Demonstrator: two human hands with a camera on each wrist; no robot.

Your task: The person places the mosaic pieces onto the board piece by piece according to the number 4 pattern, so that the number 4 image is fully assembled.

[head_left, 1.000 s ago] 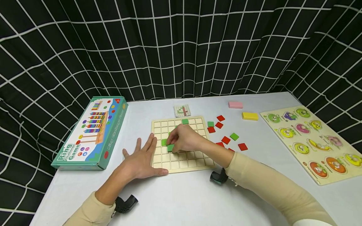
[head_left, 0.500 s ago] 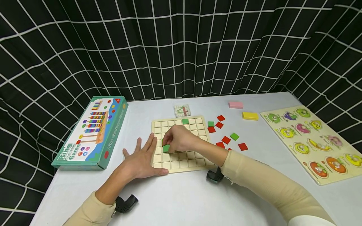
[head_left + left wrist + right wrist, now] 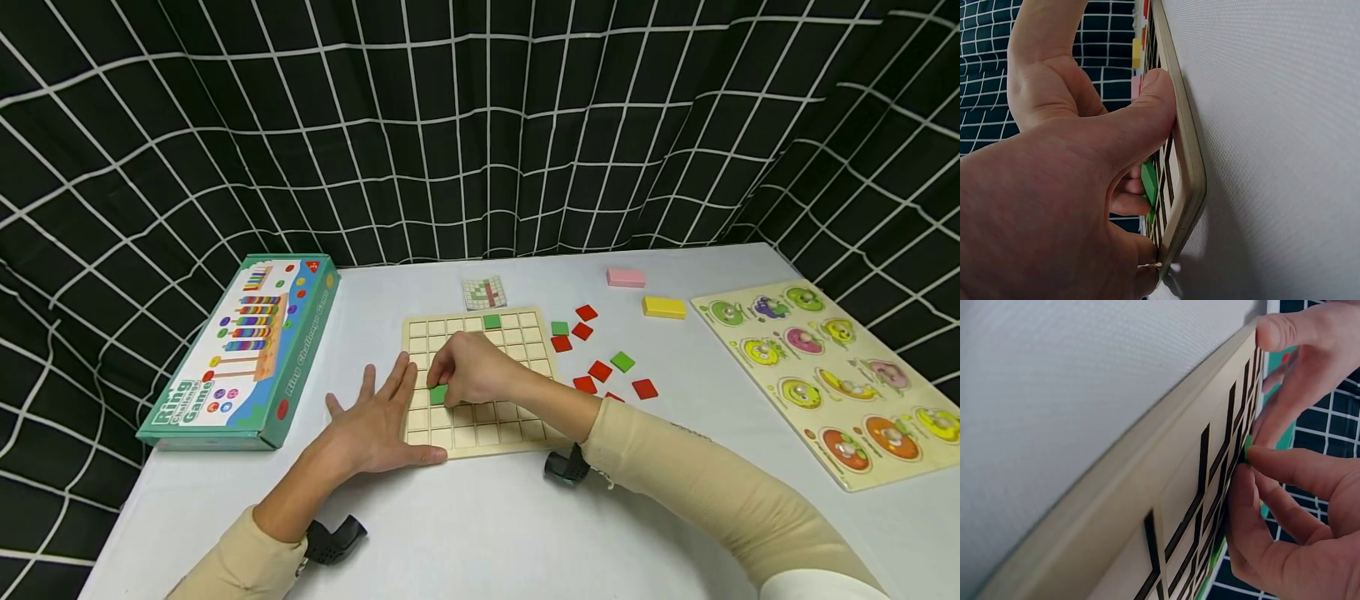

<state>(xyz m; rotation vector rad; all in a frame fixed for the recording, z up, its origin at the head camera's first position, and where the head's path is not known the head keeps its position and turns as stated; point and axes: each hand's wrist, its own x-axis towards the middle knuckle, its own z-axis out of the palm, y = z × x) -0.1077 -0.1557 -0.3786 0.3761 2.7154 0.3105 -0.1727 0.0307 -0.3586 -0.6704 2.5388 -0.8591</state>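
A wooden grid board (image 3: 517, 431) lies on the white table. My right hand (image 3: 471, 371) reaches over the board and pinches a green square tile (image 3: 438, 394) down against its left part; the right wrist view shows only a green sliver (image 3: 1248, 449) between the fingertips. My left hand (image 3: 377, 421) lies flat with fingers spread at the board's left edge, thumb (image 3: 1147, 115) pressed along the front rim (image 3: 1188, 150). Another green tile (image 3: 491, 322) sits in the board's top row. Loose red and green tiles (image 3: 600, 371) lie to the right of the board.
A teal "Ring Challenge Game" box (image 3: 243, 350) lies at the left. A small pattern card (image 3: 483, 293) sits behind the board. Pink (image 3: 626, 277) and yellow (image 3: 663, 307) blocks lie at the back right, and a fruit peg puzzle (image 3: 840, 375) at the far right. Black grid curtain surrounds the table.
My right hand has shifted the green tile a little leftward and lower onto the board. The left hand has stayed put.
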